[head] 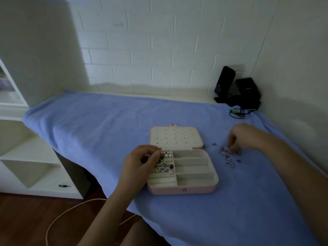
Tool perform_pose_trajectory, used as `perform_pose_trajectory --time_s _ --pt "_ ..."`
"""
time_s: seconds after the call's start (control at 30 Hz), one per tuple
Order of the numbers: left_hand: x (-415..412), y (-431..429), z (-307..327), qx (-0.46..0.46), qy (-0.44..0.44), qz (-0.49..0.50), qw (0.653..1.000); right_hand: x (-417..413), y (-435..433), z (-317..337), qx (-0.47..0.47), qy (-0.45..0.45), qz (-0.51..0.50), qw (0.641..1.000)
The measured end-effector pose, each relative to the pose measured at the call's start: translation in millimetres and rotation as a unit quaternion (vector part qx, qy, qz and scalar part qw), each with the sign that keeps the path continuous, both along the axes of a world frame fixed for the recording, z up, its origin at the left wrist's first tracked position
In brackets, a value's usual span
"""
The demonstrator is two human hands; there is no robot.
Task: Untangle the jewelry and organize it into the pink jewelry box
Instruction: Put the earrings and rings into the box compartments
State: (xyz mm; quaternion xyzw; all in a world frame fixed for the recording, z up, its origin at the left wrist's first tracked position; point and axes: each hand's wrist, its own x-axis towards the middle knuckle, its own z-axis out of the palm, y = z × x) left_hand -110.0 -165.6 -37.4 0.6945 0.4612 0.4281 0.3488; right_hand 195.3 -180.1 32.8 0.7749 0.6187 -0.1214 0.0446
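While pink jewelry box (182, 189) lies open, speaker writing unreadable

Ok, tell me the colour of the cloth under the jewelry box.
Light blue; the cloth shows clearly in the head view, spread under the pink jewelry box.
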Motion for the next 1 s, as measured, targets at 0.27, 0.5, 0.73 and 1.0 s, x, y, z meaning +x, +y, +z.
perform_pose_trajectory --time_s 0.27,0.5,0.73,1.0 --pt "-2.0 -4.8 -1.8 -0.010 -0.056 0.007 0.998 -3.3 4.0 -8.2 0.049 -0.092 0.002 0.995" --pt "-4.0 -4.7 -6.5 0.003 -0.063 0.009 0.998 -35.2 -10.3 15.8 0.314 0.205 0.024 0.927" --pt "-4.8 -5.2 -7.0 0.002 -0.084 0.005 0.996 -83.3 -18.3 27.0 0.190 0.572 0.059 0.796" --pt "-11.9 -3.0 0.4 -0.060 -0.149 -0.063 0.985 -114.4 -10.5 7.5 0.124 0.654 0.058 0.744"
